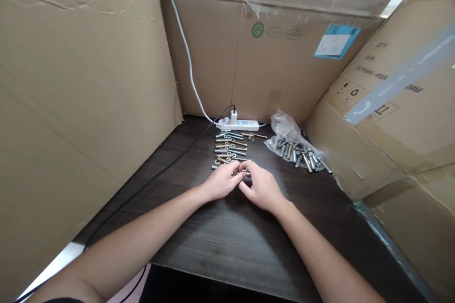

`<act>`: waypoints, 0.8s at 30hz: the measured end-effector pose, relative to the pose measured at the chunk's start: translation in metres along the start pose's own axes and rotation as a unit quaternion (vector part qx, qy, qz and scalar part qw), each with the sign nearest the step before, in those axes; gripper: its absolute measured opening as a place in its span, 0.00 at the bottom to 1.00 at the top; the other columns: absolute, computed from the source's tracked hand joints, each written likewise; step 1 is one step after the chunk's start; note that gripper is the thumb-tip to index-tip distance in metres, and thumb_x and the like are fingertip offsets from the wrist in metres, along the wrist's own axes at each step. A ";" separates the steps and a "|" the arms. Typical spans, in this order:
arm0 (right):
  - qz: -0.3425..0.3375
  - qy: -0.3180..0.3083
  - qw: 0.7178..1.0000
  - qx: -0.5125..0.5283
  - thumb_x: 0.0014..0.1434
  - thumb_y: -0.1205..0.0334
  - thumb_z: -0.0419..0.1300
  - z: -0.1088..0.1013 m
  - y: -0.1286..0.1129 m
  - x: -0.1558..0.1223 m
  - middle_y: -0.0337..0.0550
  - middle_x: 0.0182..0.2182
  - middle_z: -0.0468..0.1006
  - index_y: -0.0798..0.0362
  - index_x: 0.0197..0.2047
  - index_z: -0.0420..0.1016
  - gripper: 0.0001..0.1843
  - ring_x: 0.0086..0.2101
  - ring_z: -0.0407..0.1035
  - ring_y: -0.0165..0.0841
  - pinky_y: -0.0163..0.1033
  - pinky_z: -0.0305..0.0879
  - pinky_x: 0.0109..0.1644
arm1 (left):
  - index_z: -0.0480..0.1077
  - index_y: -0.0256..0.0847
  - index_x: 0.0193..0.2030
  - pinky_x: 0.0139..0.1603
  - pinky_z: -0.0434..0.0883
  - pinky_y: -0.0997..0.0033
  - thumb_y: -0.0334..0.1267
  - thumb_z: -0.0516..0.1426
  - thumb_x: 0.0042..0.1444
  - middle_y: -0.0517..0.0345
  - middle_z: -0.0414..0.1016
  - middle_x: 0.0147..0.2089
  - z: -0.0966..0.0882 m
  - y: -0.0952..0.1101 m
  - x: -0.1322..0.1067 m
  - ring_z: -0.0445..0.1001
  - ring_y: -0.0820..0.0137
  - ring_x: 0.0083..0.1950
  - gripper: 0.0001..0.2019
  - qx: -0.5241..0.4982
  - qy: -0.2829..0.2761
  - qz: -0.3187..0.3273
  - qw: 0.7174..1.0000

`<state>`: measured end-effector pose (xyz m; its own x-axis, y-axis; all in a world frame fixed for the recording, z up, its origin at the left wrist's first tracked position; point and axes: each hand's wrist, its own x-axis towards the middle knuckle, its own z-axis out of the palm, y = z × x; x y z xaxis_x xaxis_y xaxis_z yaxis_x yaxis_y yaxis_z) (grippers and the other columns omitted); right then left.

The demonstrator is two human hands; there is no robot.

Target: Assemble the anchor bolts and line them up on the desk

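Note:
My left hand (221, 182) and my right hand (262, 187) meet over the dark table, fingertips touching. Both are closed in a pinch. A shiny bit of a small metal fastener (248, 173) shows by my right fingers; the rest is hidden behind them. Just beyond my hands, bolts (231, 151) lie in rows with washers and nuts (229, 146) among them, some silver and some brass-coloured. To the right, a clear plastic bag (284, 125) lies open with a pile of metal anchor bolts (298, 154) at its mouth.
A white power strip (249, 125) with a plugged-in adapter (233, 117) stands behind the bolts. Its white cable (188, 57) runs up the back cardboard. A black cable (152, 179) crosses the table's left side. Cardboard walls (88, 80) enclose the left, back and right.

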<state>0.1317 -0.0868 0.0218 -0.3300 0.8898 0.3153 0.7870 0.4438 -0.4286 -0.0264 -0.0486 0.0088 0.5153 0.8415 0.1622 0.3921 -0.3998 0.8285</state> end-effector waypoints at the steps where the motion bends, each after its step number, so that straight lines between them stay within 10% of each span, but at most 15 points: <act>1: 0.006 0.005 1.000 -0.004 0.55 0.62 0.53 0.000 0.002 0.000 0.41 0.39 0.74 0.51 0.45 0.65 0.13 0.37 0.69 0.34 0.37 0.60 0.41 | 0.65 0.39 0.33 0.34 0.60 0.75 0.41 0.52 0.58 0.61 0.69 0.30 -0.001 0.000 0.000 0.65 0.72 0.32 0.08 0.008 0.002 -0.005 1.000; 14: 0.115 0.079 0.990 -0.019 0.56 0.64 0.48 -0.007 0.076 0.008 0.40 0.31 0.68 0.51 0.31 0.71 0.10 0.32 0.65 0.32 0.35 0.59 0.38 | 0.69 0.41 0.34 0.26 0.52 0.75 0.45 0.53 0.57 0.64 0.63 0.23 -0.008 0.014 -0.002 0.59 0.74 0.24 0.10 0.133 -0.030 0.009 0.991; 24: 0.194 0.118 0.972 -0.051 0.56 0.67 0.51 0.000 0.107 0.013 0.47 0.39 0.75 0.52 0.42 0.76 0.14 0.39 0.68 0.37 0.38 0.62 0.43 | 0.70 0.42 0.39 0.37 0.64 0.72 0.47 0.51 0.58 0.54 0.76 0.36 -0.004 0.017 0.078 0.73 0.65 0.38 0.13 0.372 -0.026 -0.032 0.927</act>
<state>0.2116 -0.0274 -0.0199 0.1222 0.9333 0.3376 0.8800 0.0554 -0.4718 0.0178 0.0114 0.0379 0.5015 0.8612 0.0831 0.8303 -0.5060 0.2337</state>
